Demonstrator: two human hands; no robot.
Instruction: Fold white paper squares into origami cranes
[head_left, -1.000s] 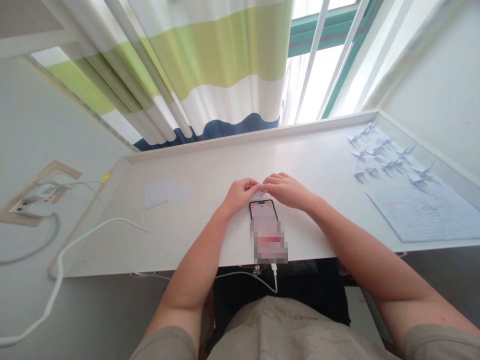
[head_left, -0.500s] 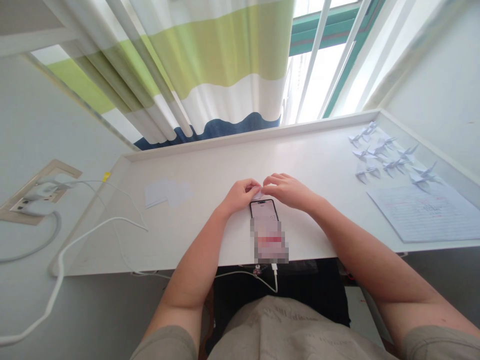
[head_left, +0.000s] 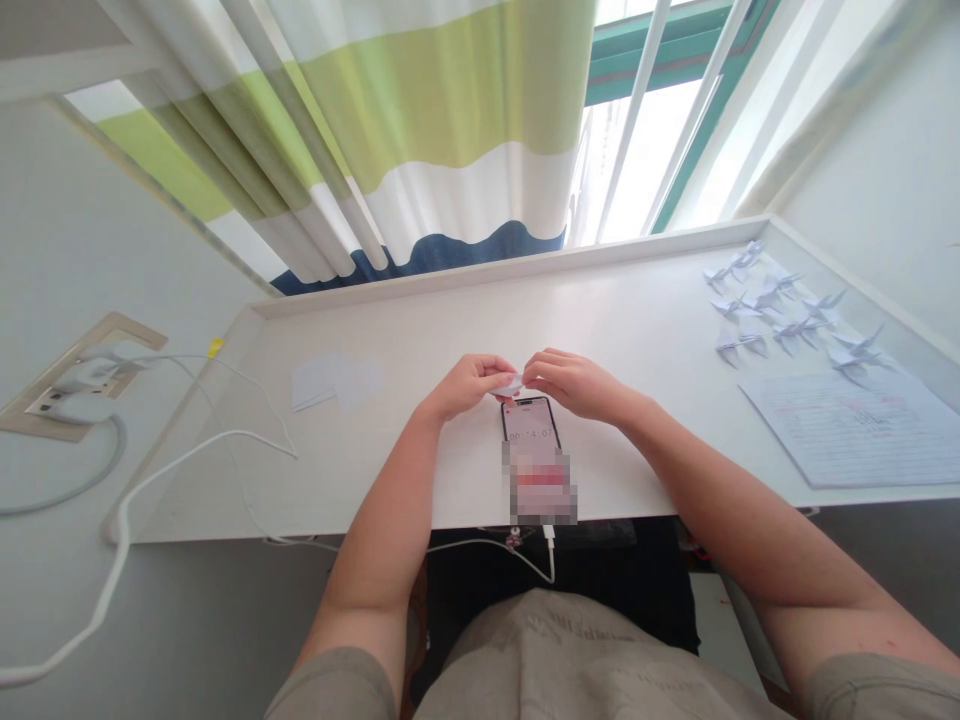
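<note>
Just beyond the phone, my two hands meet over a small piece of folded white paper (head_left: 508,385). My left hand (head_left: 474,384) pinches it between thumb and fingers from the left. From the right, my right hand (head_left: 570,382) grips the paper's other end with its fingertips. The exact shape of the folds is too small to tell. Below the hands lies a phone (head_left: 531,420) with a timer on its screen, partly pixelated, and a white cable plugged into its near end.
Several folded paper cranes (head_left: 799,322) stand at the back right, behind a stack of written sheets (head_left: 847,430). Loose white paper squares (head_left: 312,386) lie at the left. White cables (head_left: 187,442) run from a wall socket (head_left: 82,380) across the left of the desk (head_left: 420,310).
My left hand has turned slightly, and more of the white paper shows between the hands. More of the phone's timer digits are visible. The view has shifted a little.
</note>
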